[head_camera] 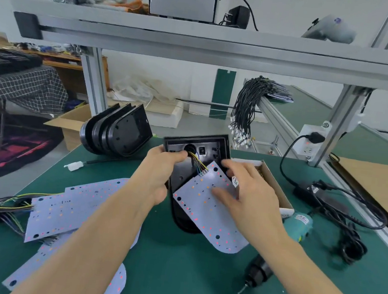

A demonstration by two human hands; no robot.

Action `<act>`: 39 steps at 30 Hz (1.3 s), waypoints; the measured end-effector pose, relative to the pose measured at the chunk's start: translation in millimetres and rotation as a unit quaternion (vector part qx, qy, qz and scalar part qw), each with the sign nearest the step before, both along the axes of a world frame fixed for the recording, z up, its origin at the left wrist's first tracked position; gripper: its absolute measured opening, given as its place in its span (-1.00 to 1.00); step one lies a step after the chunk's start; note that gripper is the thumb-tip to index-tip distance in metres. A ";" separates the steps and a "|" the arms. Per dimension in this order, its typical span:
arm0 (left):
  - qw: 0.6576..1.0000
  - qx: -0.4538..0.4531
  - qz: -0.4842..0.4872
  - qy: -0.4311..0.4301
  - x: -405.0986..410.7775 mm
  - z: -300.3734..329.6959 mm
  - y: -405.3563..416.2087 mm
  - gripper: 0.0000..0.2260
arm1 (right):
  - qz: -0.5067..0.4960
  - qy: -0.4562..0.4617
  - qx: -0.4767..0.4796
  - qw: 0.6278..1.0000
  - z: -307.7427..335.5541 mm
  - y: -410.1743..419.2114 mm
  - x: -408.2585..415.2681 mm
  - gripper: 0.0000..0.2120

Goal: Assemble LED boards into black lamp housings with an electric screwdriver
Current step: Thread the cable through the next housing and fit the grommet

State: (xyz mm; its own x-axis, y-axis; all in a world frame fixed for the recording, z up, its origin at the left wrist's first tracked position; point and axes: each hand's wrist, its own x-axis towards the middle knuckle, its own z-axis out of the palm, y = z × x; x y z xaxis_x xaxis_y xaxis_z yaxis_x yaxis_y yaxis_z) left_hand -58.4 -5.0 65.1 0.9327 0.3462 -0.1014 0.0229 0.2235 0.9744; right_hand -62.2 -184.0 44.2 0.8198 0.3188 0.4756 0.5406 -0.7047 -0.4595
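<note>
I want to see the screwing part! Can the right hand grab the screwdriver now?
Probably yes. The electric screwdriver lies bare on the mat just beside the right hand, but that hand rests on the LED board.

Hands point(160, 167) on LED board point(206, 209), housing point(197, 147)

1. There is a single view, taken from a camera on the person's head; no second view shares any part of the scene.
2. It looks forward and down onto the green work mat point(177, 274), with both forearms reaching in from the bottom edge.
3. It sits close: the left hand point(160, 169) and right hand point(247, 193) fill the middle of the frame.
4. The wide lens bends the aluminium frame rail point(197, 42) across the top and takes in the room floor at far left.
</note>
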 end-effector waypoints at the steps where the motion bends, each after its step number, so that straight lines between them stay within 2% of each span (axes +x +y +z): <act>1: 1.000 0.005 -0.002 -0.001 -0.3 -0.6 -0.9 -0.89 | 0.000 0.009 -0.004 1.000 1.9 0.9 0.6 -0.69; 4: 1.000 0.021 0.000 -0.003 -1.1 -6.8 -2.9 -0.86 | 0.001 0.066 -0.014 0.998 7.2 2.7 4.6 -0.84; 7: 0.999 0.043 0.004 -0.020 -4.0 -14.8 -5.8 -0.85 | 0.030 0.129 -0.010 0.991 8.5 3.0 10.0 -0.88; 10: 0.996 0.078 -0.021 -0.036 -4.7 -16.7 -2.8 -0.84 | 0.075 0.214 0.139 0.964 10.5 -1.4 16.8 -0.84; 12: 0.995 0.085 -0.059 -0.014 -3.9 -14.4 2.1 -0.86 | 0.084 0.267 0.242 0.929 10.2 -4.4 20.2 -0.83; 14: 0.992 0.078 -0.099 0.016 -4.6 -12.8 7.4 -0.92 | 0.086 0.284 0.302 0.906 7.5 -4.0 21.6 -0.83; 15: 0.990 0.055 -0.125 0.023 -5.9 -12.4 9.8 -0.94 | 0.084 0.283 0.320 0.900 5.8 -2.4 20.9 -0.83; 17: 0.983 -0.004 -0.181 0.031 -9.7 -14.5 13.9 -0.71 | 0.078 0.278 0.357 0.888 1.1 1.1 19.3 -0.84; 19: 0.978 -0.013 -0.204 0.041 -11.9 -18.0 16.3 -0.45 | 0.071 0.267 0.384 0.881 -2.8 5.2 18.0 -0.78; 22: 0.973 -0.047 -0.217 0.061 -12.3 -22.5 15.8 -0.33 | 0.062 0.230 0.397 0.886 -8.7 14.4 16.2 -0.77; 27: 0.965 -0.085 -0.249 0.002 -15.1 -24.5 10.0 -0.34 | 0.035 0.168 0.418 0.892 -19.3 28.1 12.7 -0.78; 30: 0.969 -0.107 -0.216 -0.059 -17.3 -29.1 6.8 -0.39 | 0.028 0.143 0.392 0.908 -15.5 30.1 15.0 -0.77; 33: 0.974 -0.088 -0.176 -0.109 -21.0 -35.9 4.3 -0.48 | 0.020 0.126 0.391 0.912 -10.2 30.4 19.9 -0.81; 39: 0.970 -0.112 -0.203 -0.073 -21.9 -47.2 7.4 -0.54 | 0.005 0.111 0.412 0.904 -21.9 32.0 14.9 -0.84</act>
State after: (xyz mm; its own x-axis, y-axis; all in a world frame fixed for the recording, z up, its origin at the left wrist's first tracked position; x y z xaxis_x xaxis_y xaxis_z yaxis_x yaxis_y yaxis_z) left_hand -80.4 2.4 17.9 0.9976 -0.0682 0.0121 0.0186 0.4322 0.9016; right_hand -47.2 -152.1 22.2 0.9231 -0.0620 0.3794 0.3753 -0.0689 -0.9243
